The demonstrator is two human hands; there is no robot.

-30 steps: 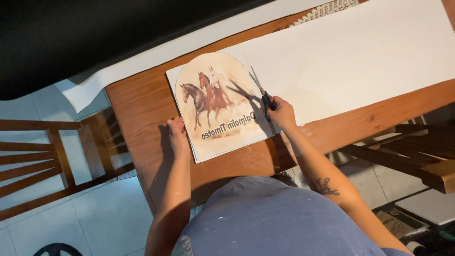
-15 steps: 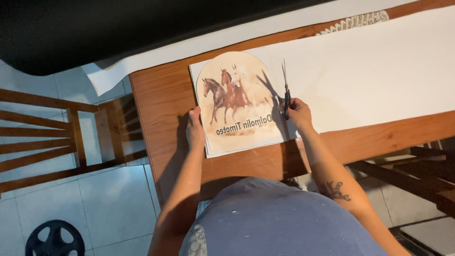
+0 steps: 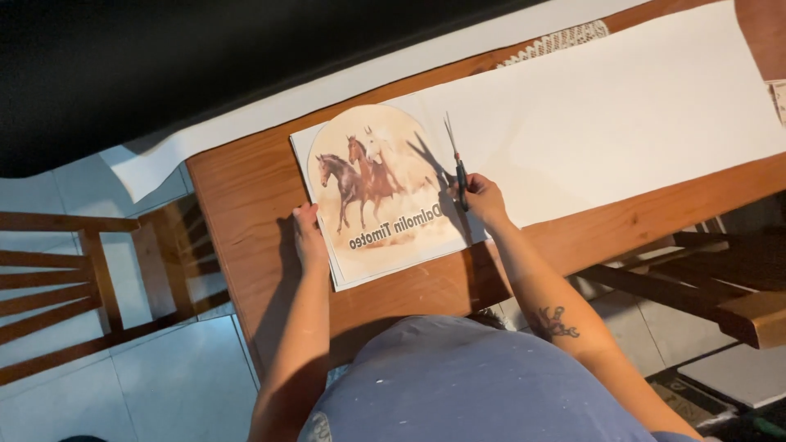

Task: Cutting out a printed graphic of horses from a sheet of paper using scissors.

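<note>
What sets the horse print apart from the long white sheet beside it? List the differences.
The horse print carries a picture of brown and white horses on a tan, round-topped shape, while the long white sheet is blank. The print is small and lies by the table's left end; the sheet runs far along to the right. The left hand presses on the print, and the right hand holds scissors at its edge; neither works the sheet. Both lie flat on the wood.

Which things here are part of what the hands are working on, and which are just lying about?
In hand:
- horse print, pinned at its left edge by the left hand
- scissors, held in the right hand at the print's right side
- long white paper sheet the print joins

Lying about:
- lace doily
- wooden chair
- wooden table, only the support
</note>
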